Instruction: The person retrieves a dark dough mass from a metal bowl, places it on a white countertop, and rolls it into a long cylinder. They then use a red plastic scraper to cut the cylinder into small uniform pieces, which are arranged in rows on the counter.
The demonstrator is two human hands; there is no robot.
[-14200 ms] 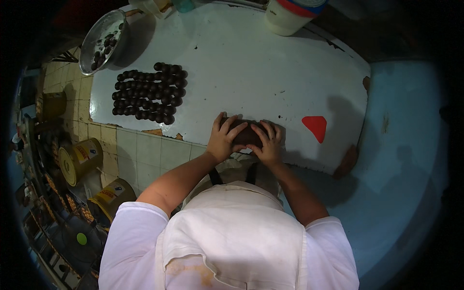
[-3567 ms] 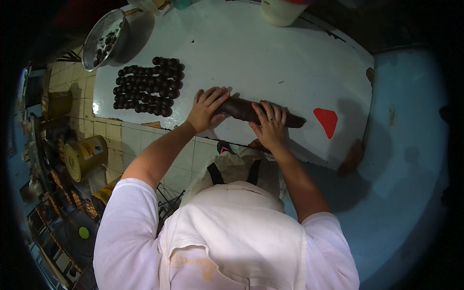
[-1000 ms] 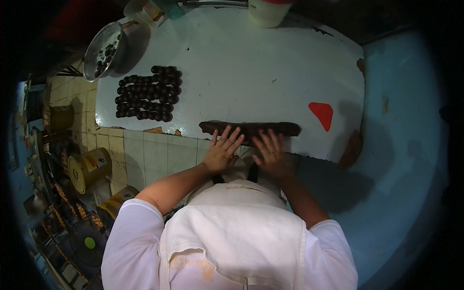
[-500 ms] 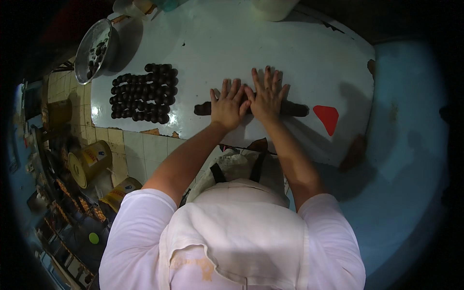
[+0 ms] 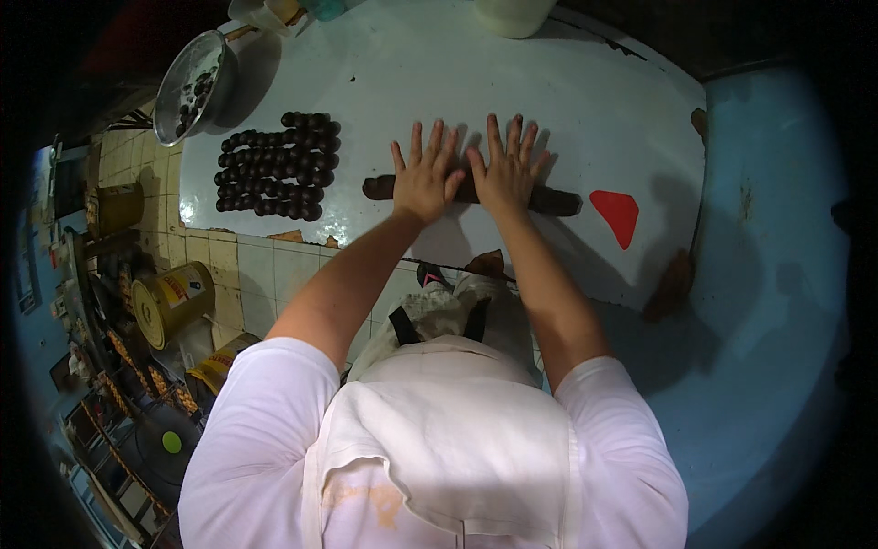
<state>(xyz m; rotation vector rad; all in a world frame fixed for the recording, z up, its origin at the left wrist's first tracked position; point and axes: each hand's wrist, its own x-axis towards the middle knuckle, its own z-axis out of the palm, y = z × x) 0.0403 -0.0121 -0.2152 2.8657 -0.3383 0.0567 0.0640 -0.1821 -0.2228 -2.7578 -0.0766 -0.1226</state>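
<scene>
Left hand (image 5: 423,188) and right hand (image 5: 503,183) lie open, gripping nothing, palms over the brown roll (image 5: 556,202) on the table (image 5: 430,69); red triangle (image 5: 616,217) just past its right end, dark balls (image 5: 291,170) left

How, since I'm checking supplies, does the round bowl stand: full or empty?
Neither: the round bowl holds some dark balls, with white showing around them.
</scene>
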